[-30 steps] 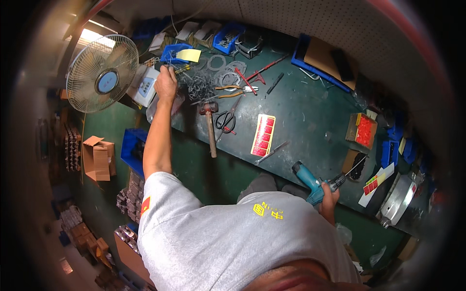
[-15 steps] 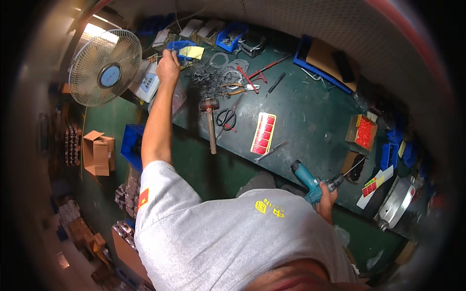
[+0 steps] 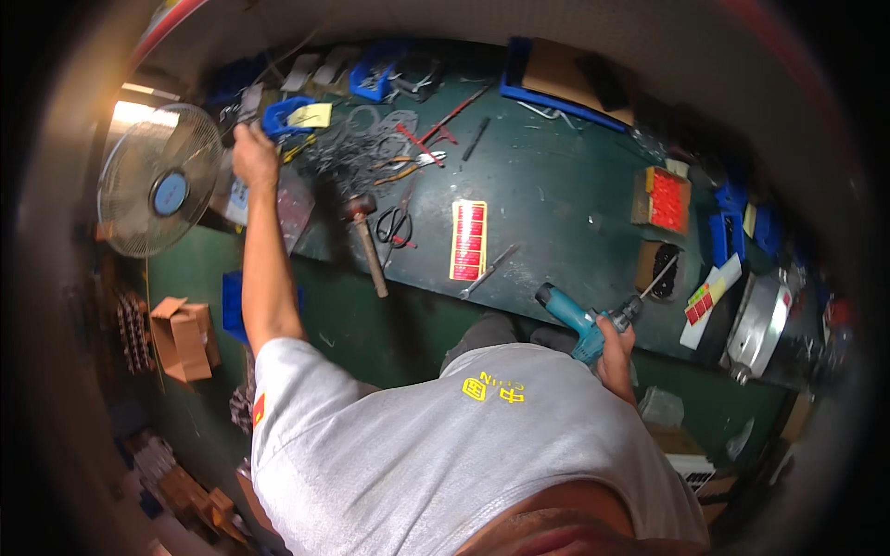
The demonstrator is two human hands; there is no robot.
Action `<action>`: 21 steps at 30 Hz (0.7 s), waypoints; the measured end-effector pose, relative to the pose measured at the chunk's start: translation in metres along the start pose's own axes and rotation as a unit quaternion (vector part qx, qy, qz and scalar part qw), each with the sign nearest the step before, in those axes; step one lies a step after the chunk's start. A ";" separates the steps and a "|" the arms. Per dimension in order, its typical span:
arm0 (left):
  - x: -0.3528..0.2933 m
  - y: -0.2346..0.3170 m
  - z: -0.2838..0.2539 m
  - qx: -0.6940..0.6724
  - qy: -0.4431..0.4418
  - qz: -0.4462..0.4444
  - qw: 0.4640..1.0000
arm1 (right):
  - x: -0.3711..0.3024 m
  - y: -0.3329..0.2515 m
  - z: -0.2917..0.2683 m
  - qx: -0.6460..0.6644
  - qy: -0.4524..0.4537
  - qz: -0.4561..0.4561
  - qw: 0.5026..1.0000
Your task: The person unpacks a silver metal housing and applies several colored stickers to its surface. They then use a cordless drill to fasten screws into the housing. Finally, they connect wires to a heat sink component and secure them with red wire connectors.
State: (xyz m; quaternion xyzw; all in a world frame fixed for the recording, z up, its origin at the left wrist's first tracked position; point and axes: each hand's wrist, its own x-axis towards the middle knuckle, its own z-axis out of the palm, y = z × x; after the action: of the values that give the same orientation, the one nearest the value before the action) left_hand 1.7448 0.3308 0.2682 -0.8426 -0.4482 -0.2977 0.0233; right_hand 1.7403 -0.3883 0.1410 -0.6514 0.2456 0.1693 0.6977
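Observation:
At the far left of the bench, my left arm is stretched out. My left hand (image 3: pixel 255 159) has its fingers drawn together beside a blue bin (image 3: pixel 276 118) with a yellow slip of paper (image 3: pixel 311 115) on it. Whatever sits in those fingertips is too small and blurred to make out. Close to my body on the right, my right hand (image 3: pixel 616 360) grips a teal cordless drill (image 3: pixel 577 317). Its long bit points up and right, toward a small box of black parts (image 3: pixel 665 271).
A fan (image 3: pixel 169 193) stands left of my left hand. Tangled grey strips (image 3: pixel 338 159), pliers (image 3: pixel 408 170), a mallet (image 3: pixel 371 252) and scissors (image 3: pixel 393 228) lie nearby. A red-and-yellow label sheet (image 3: pixel 468 243) and wrench (image 3: pixel 489 271) lie mid-bench; a box of orange parts (image 3: pixel 665 199) sits right.
The whole view has shifted and turned slightly. My left hand's fingertips have moved a little left, off the blue bin's edge. The drill stays in my right hand.

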 end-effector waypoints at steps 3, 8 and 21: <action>0.010 -0.044 0.026 0.044 -0.084 0.092 0.991 | 0.004 0.003 -0.004 -0.022 0.018 0.002 1.000; 0.007 -0.062 0.037 0.033 -0.046 0.063 0.996 | -0.002 -0.012 -0.001 -0.033 0.003 -0.006 0.999; 0.009 -0.002 -0.005 -0.065 0.095 0.139 0.984 | -0.013 -0.026 -0.029 0.022 0.011 0.007 1.000</action>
State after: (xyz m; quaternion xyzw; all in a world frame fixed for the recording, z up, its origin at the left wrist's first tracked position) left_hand 1.7448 0.3378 0.2765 -0.8644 -0.3021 -0.3986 0.0517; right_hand 1.7403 -0.4183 0.1687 -0.6361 0.2611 0.1615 0.7079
